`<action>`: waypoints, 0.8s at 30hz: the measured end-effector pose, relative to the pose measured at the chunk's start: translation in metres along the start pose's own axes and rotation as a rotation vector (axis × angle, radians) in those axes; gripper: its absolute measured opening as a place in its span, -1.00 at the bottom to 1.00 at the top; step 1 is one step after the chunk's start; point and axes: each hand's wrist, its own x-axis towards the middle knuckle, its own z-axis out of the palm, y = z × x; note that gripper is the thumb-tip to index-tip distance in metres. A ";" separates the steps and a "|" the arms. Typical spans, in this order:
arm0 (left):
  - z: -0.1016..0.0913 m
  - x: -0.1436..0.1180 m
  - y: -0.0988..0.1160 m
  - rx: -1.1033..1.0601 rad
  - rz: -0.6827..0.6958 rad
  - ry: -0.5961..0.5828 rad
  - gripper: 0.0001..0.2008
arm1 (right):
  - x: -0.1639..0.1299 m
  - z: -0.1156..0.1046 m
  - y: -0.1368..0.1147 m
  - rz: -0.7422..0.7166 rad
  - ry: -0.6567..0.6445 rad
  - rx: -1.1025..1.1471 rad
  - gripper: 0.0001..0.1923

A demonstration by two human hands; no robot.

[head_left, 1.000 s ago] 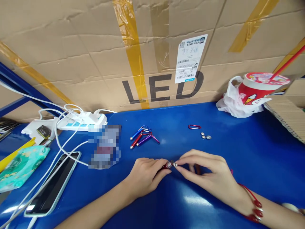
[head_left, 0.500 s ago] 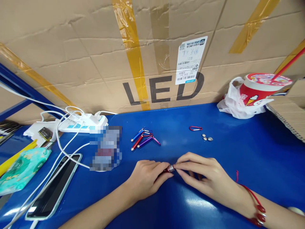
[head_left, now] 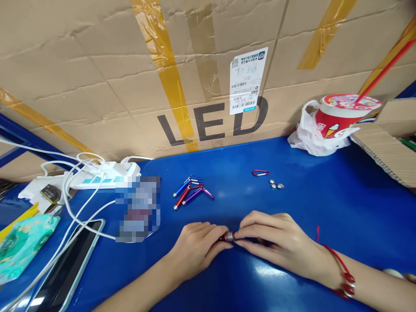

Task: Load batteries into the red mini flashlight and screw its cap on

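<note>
My left hand [head_left: 198,245] is closed around the body of a small dark red flashlight [head_left: 229,236], most of it hidden in the fingers. Its silvery threaded section shows between the two hands. At the right end of it, the fingertips of my right hand [head_left: 276,236] pinch the flashlight's end. Beyond the hands lie three finished mini flashlights: a blue one [head_left: 182,187], a red one [head_left: 181,198] and a purple one [head_left: 192,196], with carabiner clips. A loose red carabiner [head_left: 260,172] and a few button cells [head_left: 280,186] lie further right.
A white power strip [head_left: 107,180] with cables, a phone [head_left: 66,264] and a green tissue pack [head_left: 27,245] are on the left of the blue table [head_left: 208,286]. A red cup [head_left: 341,121] in a plastic bag stands at the back right, before a large cardboard box [head_left: 110,86].
The camera view has shifted, so the table items appear slightly moved leftward. Both hands keep their grip on the flashlight, with the right fingertips still at its end.
</note>
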 end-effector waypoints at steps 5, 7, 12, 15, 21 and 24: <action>0.002 -0.001 -0.007 -0.101 -0.125 0.076 -0.75 | 0.003 -0.009 0.009 -0.039 -0.034 -0.205 -0.77; 0.003 -0.002 -0.010 -0.103 -0.136 0.100 -0.74 | 0.003 -0.010 0.015 -0.027 -0.059 -0.253 -0.73; 0.005 -0.003 -0.009 -0.146 -0.098 0.121 -0.86 | 0.003 -0.006 0.024 0.070 -0.177 -0.231 -0.75; 0.004 -0.003 -0.008 -0.131 -0.086 0.105 -0.88 | 0.004 -0.003 0.025 0.100 -0.262 -0.198 -0.75; 0.002 -0.003 -0.009 0.021 -0.083 0.116 -0.81 | 0.005 -0.004 0.026 0.096 -0.315 -0.166 -0.69; 0.002 -0.003 -0.009 -0.006 -0.131 0.126 -0.81 | 0.004 -0.004 0.026 0.062 -0.320 -0.133 -0.66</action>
